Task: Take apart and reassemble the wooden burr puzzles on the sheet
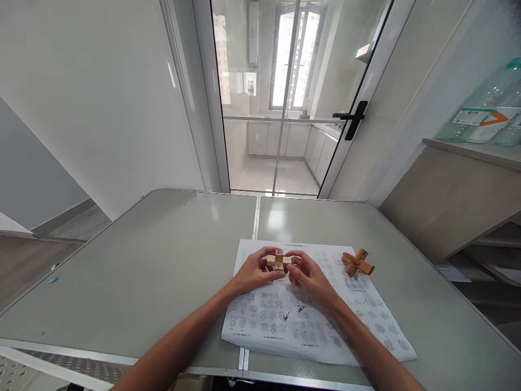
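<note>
Between my two hands is a small light-wood interlocking puzzle [279, 260], with number marks on some of its block ends. My left hand [258, 269] grips its left side, fingers behind and thumb in front. On its right side, my right hand [304, 273] has curled fingers closed on the puzzle's end. Under both hands lies a large white instruction sheet [268, 331] printed with rows of small diagrams. A darker brown wooden burr puzzle [357, 263], cross-shaped, rests at the sheet's upper right edge, apart from my hands.
The grey-green table [163, 282] has a metal seam down its middle. Behind it stands a glass door [280, 152] with a black handle [354, 119]. Plastic bottles [484, 117] sit on a shelf at right. A small teal piece [53, 280] lies near the left edge.
</note>
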Demonstrator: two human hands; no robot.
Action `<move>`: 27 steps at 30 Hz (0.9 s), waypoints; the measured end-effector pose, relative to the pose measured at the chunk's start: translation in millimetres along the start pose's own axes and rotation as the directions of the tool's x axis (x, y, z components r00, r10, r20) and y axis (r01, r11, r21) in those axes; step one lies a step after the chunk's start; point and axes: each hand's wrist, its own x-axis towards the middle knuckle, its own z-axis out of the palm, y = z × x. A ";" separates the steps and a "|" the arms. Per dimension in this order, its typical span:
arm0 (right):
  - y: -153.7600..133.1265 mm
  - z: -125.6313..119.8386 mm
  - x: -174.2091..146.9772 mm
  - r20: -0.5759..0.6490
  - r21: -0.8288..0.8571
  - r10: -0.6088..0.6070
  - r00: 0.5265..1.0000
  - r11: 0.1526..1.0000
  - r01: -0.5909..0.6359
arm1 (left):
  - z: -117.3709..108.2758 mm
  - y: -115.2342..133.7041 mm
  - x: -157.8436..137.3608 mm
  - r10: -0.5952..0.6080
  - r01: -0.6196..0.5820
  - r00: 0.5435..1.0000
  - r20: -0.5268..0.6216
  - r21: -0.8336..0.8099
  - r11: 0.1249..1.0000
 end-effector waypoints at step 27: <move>3.1 8.7 -5.8 0.039 -0.656 -0.526 0.850 0.628 0.419 | -7.3 10.2 2.6 -0.030 0.025 0.986 0.166 0.029 0.999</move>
